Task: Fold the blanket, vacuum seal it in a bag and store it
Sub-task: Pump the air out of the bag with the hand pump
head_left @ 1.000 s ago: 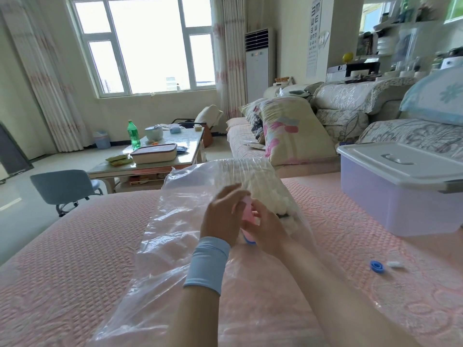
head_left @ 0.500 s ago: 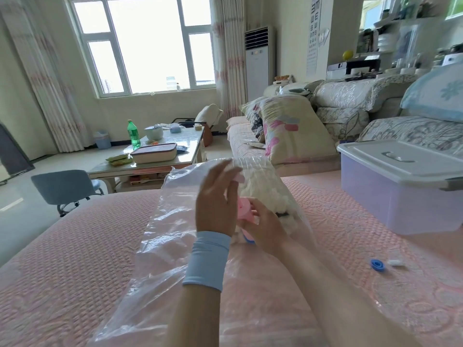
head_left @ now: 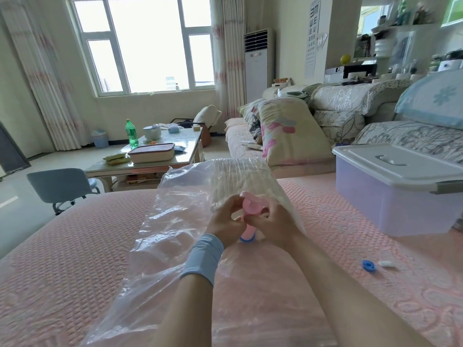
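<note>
A clear plastic vacuum bag (head_left: 175,236) lies lengthwise on the pink bed cover (head_left: 62,259). The folded white blanket (head_left: 248,179) fills its far end. A pink hand pump (head_left: 250,211) stands upright on the bag's blue valve (head_left: 246,238). My left hand (head_left: 225,221), with a blue wristband, curls its fingers around the pump from the left. My right hand (head_left: 273,221) grips it from the right. The pump's lower body is partly hidden by my fingers.
A lidded translucent storage box (head_left: 400,191) sits on the bed at right. A blue valve cap (head_left: 368,266) and a small white piece (head_left: 387,264) lie on the cover near it. Beyond are a sofa with pillows (head_left: 288,131), a coffee table (head_left: 155,156) and a blue chair (head_left: 60,186).
My left hand lifted off with fingers spread, then came back down onto the pump. The pink handle now stands higher above my hands.
</note>
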The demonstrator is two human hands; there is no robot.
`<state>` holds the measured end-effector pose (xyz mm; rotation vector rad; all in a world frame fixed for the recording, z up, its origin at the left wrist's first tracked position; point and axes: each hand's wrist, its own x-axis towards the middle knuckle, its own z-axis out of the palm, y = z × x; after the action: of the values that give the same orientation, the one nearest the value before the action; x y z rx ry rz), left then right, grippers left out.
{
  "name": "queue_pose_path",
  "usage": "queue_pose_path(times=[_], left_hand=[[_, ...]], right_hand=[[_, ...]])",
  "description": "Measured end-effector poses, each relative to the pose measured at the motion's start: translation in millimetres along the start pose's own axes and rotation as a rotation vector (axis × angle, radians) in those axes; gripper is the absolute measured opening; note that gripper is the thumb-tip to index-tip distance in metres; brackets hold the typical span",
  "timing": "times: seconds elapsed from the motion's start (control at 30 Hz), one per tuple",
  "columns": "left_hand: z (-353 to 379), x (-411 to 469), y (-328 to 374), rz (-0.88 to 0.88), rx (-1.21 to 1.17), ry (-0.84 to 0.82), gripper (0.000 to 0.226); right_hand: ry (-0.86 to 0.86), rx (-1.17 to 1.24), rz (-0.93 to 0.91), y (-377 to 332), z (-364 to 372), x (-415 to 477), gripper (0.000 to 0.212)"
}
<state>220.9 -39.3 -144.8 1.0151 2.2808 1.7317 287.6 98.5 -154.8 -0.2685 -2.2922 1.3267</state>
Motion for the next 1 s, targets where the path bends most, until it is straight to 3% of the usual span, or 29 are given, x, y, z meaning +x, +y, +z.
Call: queue_pose_path(times=[0.17,0.23,0.3,0.47,0.6,0.7,0.77,0.93,1.0], left_hand=[[14.5,-1.5,9.0,-0.066,0.036,0.041,0.039],[25.4,-1.2,12.8,-0.049,0.064,0.092,0.031],[37.1,3.0,10.4,-0.008,0.11,0.11,0.043],[50.2,10.6,3.0,-0.003,0.145,0.125,0.048],[43.9,13.8,-0.9,0.006,0.058,0.138,0.052],[41.6,14.3,-1.3,0.014,0.054,0.135,0.056],[42.4,14.5,-4.0,0.025,0.051,0.127,0.053],[45.3,11.1,-8.6,0.081,0.019,0.139,0.04],[44.0,10.1,-10.1,0.102,0.016,0.149,0.044]], right_hand=[[0.022,-0.01,-0.042,-2.8,-20.4,-8.4,0.079],[0.146,-0.205,-0.15,-8.1,-21.8,-12.9,0.065],[0.281,-0.36,-0.261,-14.4,-21.1,-13.6,0.041],[0.266,-0.508,-0.353,-31.4,-37.3,-13.3,0.017],[0.57,-0.514,-0.627,-71.3,-70.2,-19.6,0.018],[0.765,-0.39,-0.762,-91.0,-82.0,-20.8,0.023],[0.706,-0.334,-0.732,-78.4,-71.1,-17.8,0.029],[0.121,-0.429,-0.371,-20.4,-33.2,-18.9,0.04],[0.054,-0.445,-0.362,-27.5,-37.6,-19.3,0.035]])
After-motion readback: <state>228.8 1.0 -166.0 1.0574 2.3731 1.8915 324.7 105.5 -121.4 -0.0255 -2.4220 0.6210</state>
